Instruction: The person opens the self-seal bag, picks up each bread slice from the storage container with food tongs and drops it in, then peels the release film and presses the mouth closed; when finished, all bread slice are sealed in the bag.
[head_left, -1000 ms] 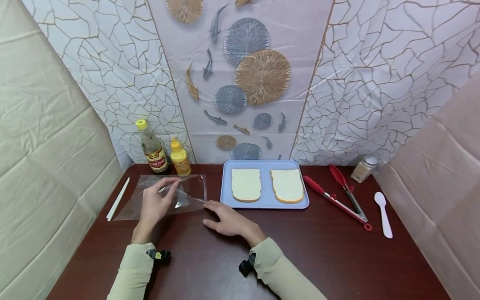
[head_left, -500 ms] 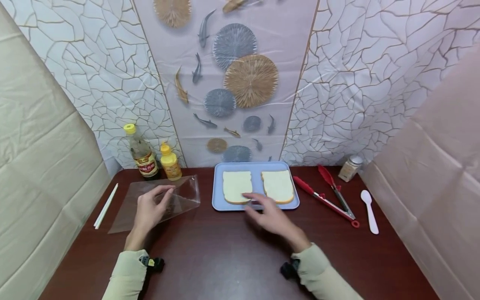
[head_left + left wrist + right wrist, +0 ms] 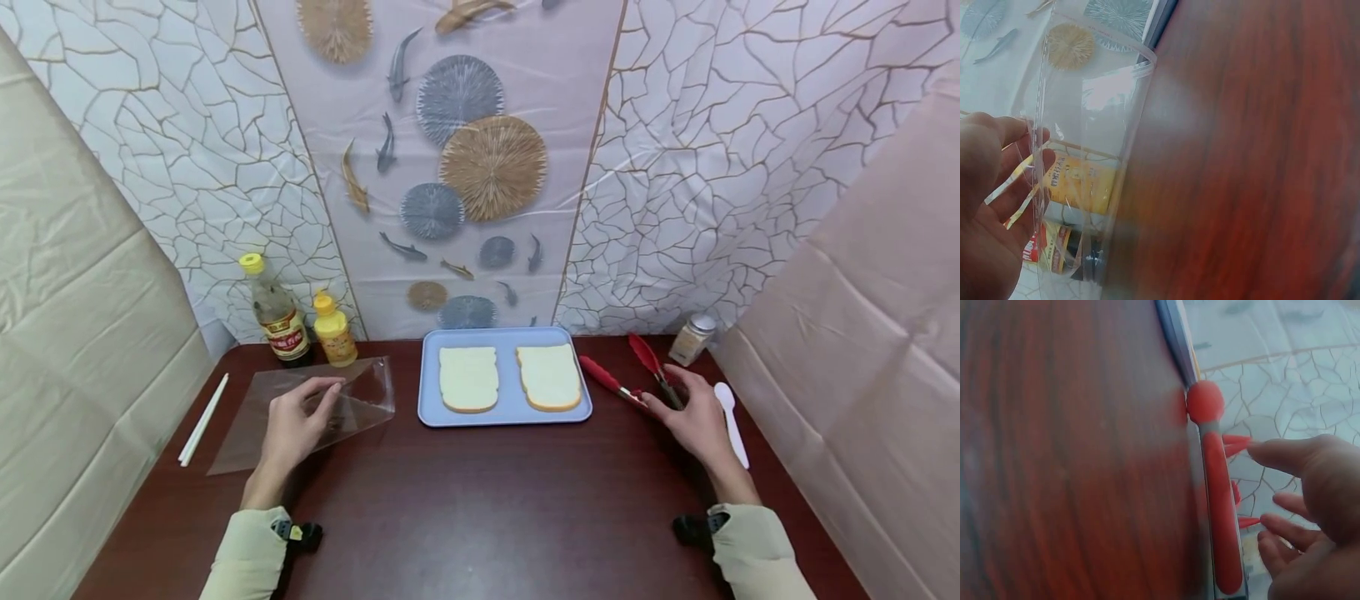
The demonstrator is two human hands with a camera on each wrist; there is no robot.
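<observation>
In the head view my left hand pinches the upper edge of a clear plastic bag between thumb and fingertips. The left wrist view shows the bag standing partly raised, its film see-through. My right hand is over the red-and-metal tongs, which lie spread on the table. Its thumb and fingers are parted across the two arms. Up close, the tongs show red tabs near my thumb and fingertips. Firm contact cannot be made out.
A blue tray bears two bread slices. Chopsticks lie left of the bag; a sauce bottle and a yellow squeeze bottle stand behind it. Right of the tongs are a seasoning jar and a white spoon.
My right hand has left the bag's right side, passed in front of the tray and reached the tongs. The left hand still pinches the bag. The head view has shifted slightly.
</observation>
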